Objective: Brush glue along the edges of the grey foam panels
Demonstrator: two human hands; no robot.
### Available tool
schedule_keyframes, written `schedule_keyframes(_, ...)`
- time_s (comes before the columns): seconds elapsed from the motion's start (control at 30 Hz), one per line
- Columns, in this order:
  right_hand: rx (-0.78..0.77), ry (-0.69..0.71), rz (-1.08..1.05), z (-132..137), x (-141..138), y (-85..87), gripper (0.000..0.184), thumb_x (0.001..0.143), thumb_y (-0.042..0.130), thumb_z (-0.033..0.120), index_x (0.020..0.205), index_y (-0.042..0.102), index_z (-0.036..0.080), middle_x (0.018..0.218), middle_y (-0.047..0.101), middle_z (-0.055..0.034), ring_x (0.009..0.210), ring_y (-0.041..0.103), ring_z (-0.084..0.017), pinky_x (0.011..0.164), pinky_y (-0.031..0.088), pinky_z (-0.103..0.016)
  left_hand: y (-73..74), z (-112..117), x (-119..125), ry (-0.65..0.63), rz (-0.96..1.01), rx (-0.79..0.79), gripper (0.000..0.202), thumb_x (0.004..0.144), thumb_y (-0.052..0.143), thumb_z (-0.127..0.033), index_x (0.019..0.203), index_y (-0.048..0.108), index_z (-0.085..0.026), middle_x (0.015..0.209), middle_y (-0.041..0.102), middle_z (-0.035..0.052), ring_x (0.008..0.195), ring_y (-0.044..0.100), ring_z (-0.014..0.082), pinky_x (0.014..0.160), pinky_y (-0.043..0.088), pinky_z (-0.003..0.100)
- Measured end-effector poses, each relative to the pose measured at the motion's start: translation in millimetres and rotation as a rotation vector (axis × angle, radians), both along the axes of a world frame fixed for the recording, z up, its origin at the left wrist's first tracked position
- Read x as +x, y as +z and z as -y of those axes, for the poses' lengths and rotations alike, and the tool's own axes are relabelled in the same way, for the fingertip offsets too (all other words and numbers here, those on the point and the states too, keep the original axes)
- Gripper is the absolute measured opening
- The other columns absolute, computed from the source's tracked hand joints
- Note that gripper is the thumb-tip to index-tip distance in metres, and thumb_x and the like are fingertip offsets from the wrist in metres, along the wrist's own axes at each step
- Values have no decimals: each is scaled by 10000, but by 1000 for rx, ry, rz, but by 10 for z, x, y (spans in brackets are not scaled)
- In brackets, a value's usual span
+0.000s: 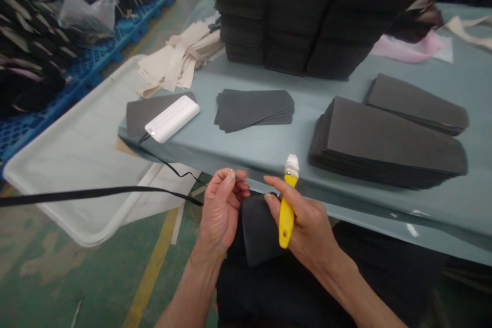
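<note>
My left hand (223, 210) is raised at the table's near edge, its thumb and fingertips pinched on a small glinting object (232, 171) too small to name. A black strip (96, 193) runs in from the left and ends at that hand. My right hand (309, 220) is shut around a yellow-handled tool (287, 210) with a white wad at its tip. Between my hands, a dark grey foam piece (259, 230) stands upright, touching my right fingers. A thin black cable (171, 166) passes behind my left hand.
On the grey-blue table (238, 151) lie several stacks of dark grey foam pieces (384, 143) and a white power bank (172, 119). Tall black stacks (292, 10) rise behind them. A white plastic tray (77, 164) juts out on the left, above a green floor with a yellow line.
</note>
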State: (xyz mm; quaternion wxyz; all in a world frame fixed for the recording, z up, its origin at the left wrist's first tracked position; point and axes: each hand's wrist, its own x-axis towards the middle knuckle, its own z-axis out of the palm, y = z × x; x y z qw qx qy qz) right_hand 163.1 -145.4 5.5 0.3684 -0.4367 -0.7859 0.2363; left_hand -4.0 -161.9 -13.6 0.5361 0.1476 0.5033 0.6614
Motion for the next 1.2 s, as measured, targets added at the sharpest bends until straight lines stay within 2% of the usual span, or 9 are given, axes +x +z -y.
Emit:
schedule_keyframes(0.13, 5, 31, 21, 10, -9, 15, 284, 1116, 598, 209, 1263, 803, 78, 603, 723, 28, 402, 586, -99, 485, 435, -238, -259, -40, -393, 64, -203, 11, 514, 759, 1002, -600, 860, 692, -202, 871, 739, 5, 707, 656, 116, 674, 587, 226)
schedule_keyframes(0.23, -27, 77, 9, 34, -3, 24, 271, 1117, 591, 211, 1262, 796, 108, 601, 712, 42, 408, 578, -94, 477, 430, -227, -497, -112, -750, 126, -399, -1, 366, 904, 934, -456, 917, 710, -167, 846, 712, -2, 722, 653, 123, 688, 580, 244)
schedule_keyframes(0.3, -57, 112, 1, 48, 5, 23, 259, 1108, 602, 201, 1267, 789, 118, 593, 703, 52, 388, 530, -87, 455, 410, -225, -640, -168, -951, 158, -522, -12, 259, 1010, 839, -377, 993, 717, -149, 904, 714, 5, 747, 662, 139, 709, 609, 291)
schedule_keyframes(0.43, -95, 129, 2, 61, 21, 9, 249, 1090, 620, 188, 1272, 781, 130, 612, 711, 53, 374, 475, -79, 434, 385, -227, -845, -260, -1185, 210, -692, -17, 241, 1043, 802, -370, 1111, 732, -150, 1067, 744, 48, 916, 724, 187, 825, 662, 362)
schedule_keyframes(0.57, -106, 123, 1, 72, 37, -19, 235, 1102, 614, 203, 1268, 772, 156, 618, 707, 62, 378, 467, -73, 437, 376, -223, -984, -336, -1267, 236, -739, -20, 272, 1052, 791, -392, 1163, 732, -150, 1097, 751, 58, 926, 734, 193, 833, 671, 373)
schedule_keyframes(0.83, -120, 157, -12, 90, 24, -58, 218, 1093, 628, 170, 1227, 782, 94, 626, 705, 47, 380, 492, -75, 436, 391, -225, -1204, -504, -1285, 277, -662, -18, 299, 1067, 771, -413, 1203, 724, -151, 1081, 748, 54, 870, 726, 177, 779, 666, 345)
schedule_keyframes(1.2, -114, 157, 11, 88, 4, -33, 200, 1107, 611, 193, 1195, 782, 138, 591, 684, 58, 389, 508, -81, 445, 400, -218, -1313, -600, -1130, 391, -459, -8, 334, 1069, 765, -409, 1283, 708, -159, 1155, 745, 73, 925, 735, 194, 810, 675, 366)
